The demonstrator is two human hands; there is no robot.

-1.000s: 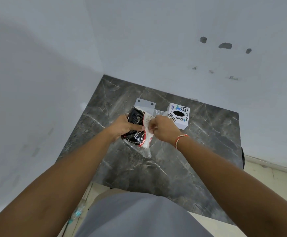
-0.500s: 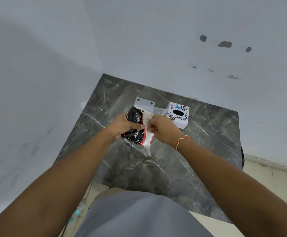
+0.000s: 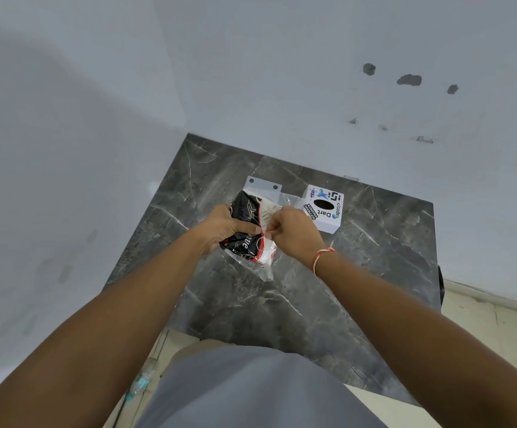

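Observation:
A clear plastic bag (image 3: 266,270) lies on the dark marble tabletop (image 3: 281,304) with a folded black, white and red printed cloth (image 3: 244,242) inside it. My left hand (image 3: 223,227) grips the black part of the bagged cloth from the left. My right hand (image 3: 294,230) pinches the bag's edge over the white part, fingers curled. The bag's white header strip (image 3: 263,184) with two holes points away from me.
A white box (image 3: 323,211) with stickers and a dark oval hole stands just right of the bag. Grey walls close the table at the left and back. A plastic bottle (image 3: 141,383) lies on the floor below the near edge.
Both hands keep their hold on the bag; the fingers have shifted slightly along the bag's middle. The bag and box stay in place.

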